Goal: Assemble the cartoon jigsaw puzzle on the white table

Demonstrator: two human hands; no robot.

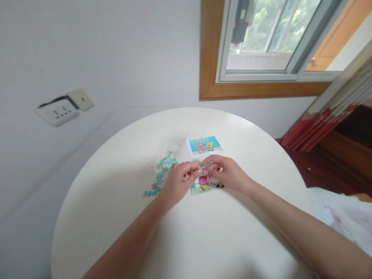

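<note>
Forearms (293, 217), two, bare: nearest the camera, entering from the lower corners and converging over a round white desk (177, 244)
Left hand (178, 182), one: sits over the left part of the puzzle, its fingers (189, 166) drawn into a pinch
Right hand (228, 174), one: meets the left from the other side, fingers likewise pinched; whether a piece is caught between the tips cannot be told, as they overlap
Jigsaw puzzle (204, 187), one, part hidden: lies flat on the desk directly beneath both hands, showing a pink starfish figure in green-and-purple shorts; small dark bits (218, 186) lie at its lower right
Loose pieces (159, 180), many, mostly turquoise: strewn in a long band just left of the left hand
Picture card (205, 145), one: lies just beyond the puzzle, printed with the starfish and a yellow sponge figure
Handling note: the step in hand looks like fitting a small piece; it is probably best done by matching tab and colour against the card, pressing straight down, and steadying the neighbouring pieces with the other hand
Edges and room: the puzzle lies well inside the desk's rim; white surface spreads right of it and towards the wearer, giving room to shift; leftward the scattered band limits a sweep, and the far rim runs near the wall (139, 58)
</note>
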